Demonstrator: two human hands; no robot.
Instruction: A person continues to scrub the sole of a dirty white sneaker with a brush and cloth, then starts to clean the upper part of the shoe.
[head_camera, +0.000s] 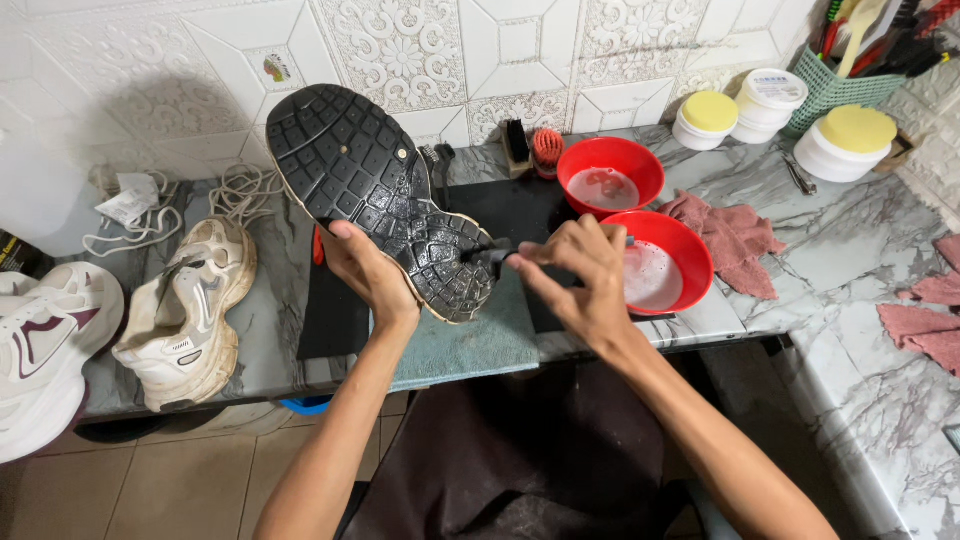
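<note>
Gripping a dark brush (487, 258), the fingers of the right hand (580, 270) are curled tight around its handle, and the bristle end presses against the heel of a shoe sole. Across from it, the left hand (368, 268) clamps the shoe (375, 190) from the side, thumb laid on the wet tread and the other fingers hidden behind the upper. The sole faces up and tilts toward the wall, black rubber cut into blocky polygon lugs, glistening, with a pale tan rim at the edge.

Under both hands lies a teal cloth (470, 340), soft and flat, overlapping a black rectangular mat (335, 315) on the grey-veined marble counter (850, 250). Just right of the brush hand sits a round red plastic bowl (680, 255) of foamy water; a second red bowl (610, 175) with suds stands just behind it, the two touching. A crumpled pink rag (735, 240) lies beside them.

Against the embossed white tiled wall (430, 50) rest a small black brush (516, 142) and an orange-bristled one (547, 148). Farther right are squat white tubs, two with yellow lids (858, 128), and a green mesh basket (835, 90) of tools. At the left, a scuffed cream sneaker (185, 310) lies near loose white laces (245, 185).
</note>
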